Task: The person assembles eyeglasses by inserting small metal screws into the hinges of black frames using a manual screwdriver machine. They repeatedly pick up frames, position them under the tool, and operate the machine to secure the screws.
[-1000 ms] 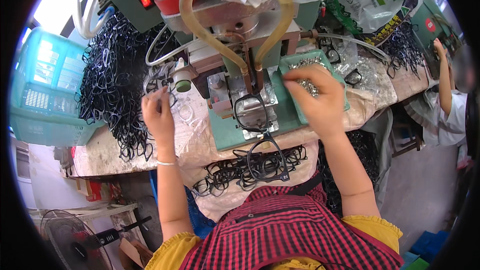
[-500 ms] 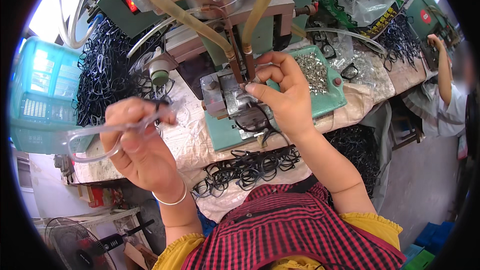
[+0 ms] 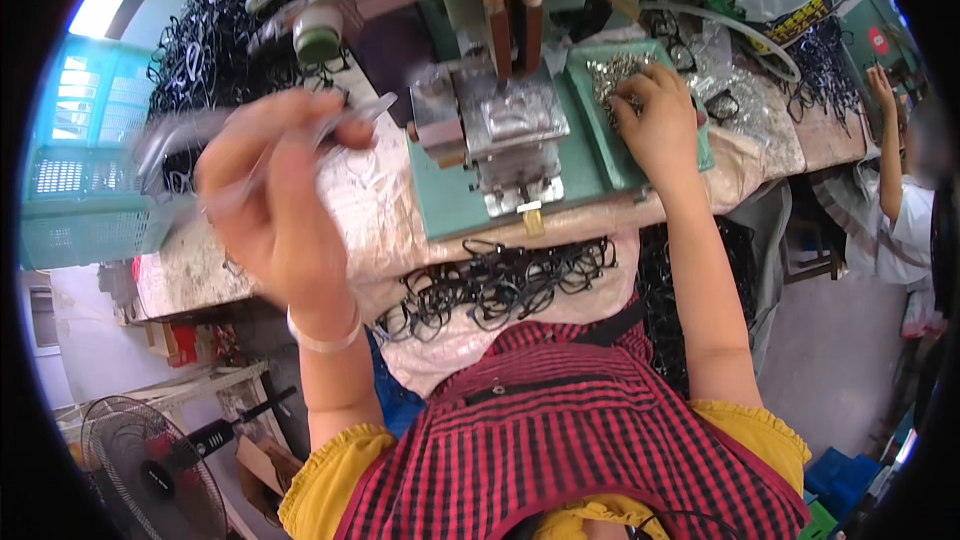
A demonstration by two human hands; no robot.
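Eyeglass frame [image 3: 215, 145], clear and motion-blurred, is pinched in the raised left hand [image 3: 275, 195]; right hand [image 3: 660, 120] fingers curl into small metal parts [image 3: 625, 70] in a green tray [image 3: 600, 155].

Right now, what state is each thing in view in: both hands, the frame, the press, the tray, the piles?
left hand: raised, gripping a clear eyeglass frame
clear eyeglass frame: held up, motion-blurred
right hand: palm down in the tray, fingers among small metal parts
green tray: holding a heap of metal parts
press fixture: no frame visible in it
black frames: piled loose at the bench edge
floor fan: blades blurred, cannot tell if running
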